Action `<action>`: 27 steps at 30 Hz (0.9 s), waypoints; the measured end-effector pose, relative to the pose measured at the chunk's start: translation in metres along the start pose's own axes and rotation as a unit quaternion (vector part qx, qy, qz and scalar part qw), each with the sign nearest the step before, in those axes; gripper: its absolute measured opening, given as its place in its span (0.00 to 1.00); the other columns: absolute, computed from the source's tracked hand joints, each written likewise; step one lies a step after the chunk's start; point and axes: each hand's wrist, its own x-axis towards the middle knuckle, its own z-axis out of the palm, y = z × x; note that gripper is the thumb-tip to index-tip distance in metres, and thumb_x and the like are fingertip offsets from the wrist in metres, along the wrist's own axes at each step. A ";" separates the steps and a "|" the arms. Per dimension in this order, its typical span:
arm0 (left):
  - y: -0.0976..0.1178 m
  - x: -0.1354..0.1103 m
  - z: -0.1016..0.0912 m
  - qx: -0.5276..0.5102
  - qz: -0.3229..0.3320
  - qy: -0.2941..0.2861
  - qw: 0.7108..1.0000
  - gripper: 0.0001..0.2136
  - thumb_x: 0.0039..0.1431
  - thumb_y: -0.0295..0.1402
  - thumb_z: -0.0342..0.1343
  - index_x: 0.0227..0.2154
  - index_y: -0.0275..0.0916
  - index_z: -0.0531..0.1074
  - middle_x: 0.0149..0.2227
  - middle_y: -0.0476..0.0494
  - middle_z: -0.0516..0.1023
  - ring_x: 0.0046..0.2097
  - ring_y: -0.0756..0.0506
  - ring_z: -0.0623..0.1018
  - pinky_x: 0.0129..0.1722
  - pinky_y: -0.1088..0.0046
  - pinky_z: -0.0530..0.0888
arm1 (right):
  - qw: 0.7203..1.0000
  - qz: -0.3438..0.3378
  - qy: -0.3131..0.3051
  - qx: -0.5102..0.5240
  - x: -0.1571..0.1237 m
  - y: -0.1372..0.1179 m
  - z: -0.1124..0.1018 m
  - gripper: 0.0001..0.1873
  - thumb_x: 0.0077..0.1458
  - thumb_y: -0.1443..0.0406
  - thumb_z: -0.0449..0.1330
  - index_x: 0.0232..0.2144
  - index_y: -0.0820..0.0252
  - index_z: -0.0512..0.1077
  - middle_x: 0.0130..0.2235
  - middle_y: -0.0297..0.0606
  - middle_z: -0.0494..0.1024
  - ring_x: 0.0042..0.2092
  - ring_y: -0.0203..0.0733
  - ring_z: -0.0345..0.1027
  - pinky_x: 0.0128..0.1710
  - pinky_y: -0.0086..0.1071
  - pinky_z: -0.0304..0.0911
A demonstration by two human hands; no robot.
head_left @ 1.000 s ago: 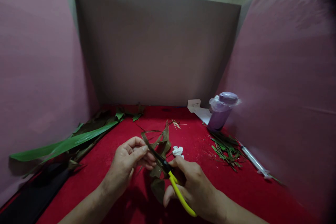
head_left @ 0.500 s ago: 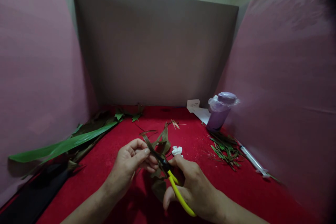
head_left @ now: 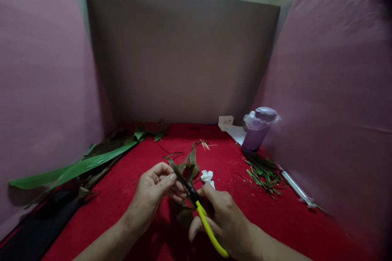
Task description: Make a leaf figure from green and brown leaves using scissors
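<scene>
My right hand [head_left: 225,218] is wrapped around scissors [head_left: 208,226] with yellow handles and dark blades, which point up and to the left. Between the thumb and fingers of my left hand [head_left: 157,187] a narrow dark-green leaf strip [head_left: 173,166] is pinched, lying along the scissor blades. Whether the blades are parted around the strip I cannot tell. Just behind my hands are brownish-green leaf pieces [head_left: 191,167], partly hidden by them. A crumpled white tissue [head_left: 207,177] rests beyond my right hand.
Long green leaves [head_left: 92,163] and a black cloth-like item [head_left: 39,224] lie at left. Several toothpicks [head_left: 206,144] are farther back. At right stand a purple bottle [head_left: 256,134] in plastic, leaf cuttings [head_left: 265,175] and a syringe [head_left: 297,189]. Pink walls rise on both sides of the red cloth [head_left: 122,187].
Both hands are almost still, with the scissors and leaf strip held in nearly the same place. The view has shifted very slightly, and a bit more of the tissue shows.
</scene>
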 end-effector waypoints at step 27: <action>0.007 0.003 -0.003 -0.008 0.020 0.058 0.998 0.05 0.50 0.30 0.57 0.24 0.36 0.66 0.20 0.49 0.75 0.22 0.50 0.74 0.24 0.74 0.72 | 0.999 -0.023 0.025 -0.015 0.000 0.006 0.003 0.20 0.37 0.65 0.70 0.27 0.59 0.62 0.21 0.25 0.66 0.21 0.30 0.55 0.21 0.24 0.51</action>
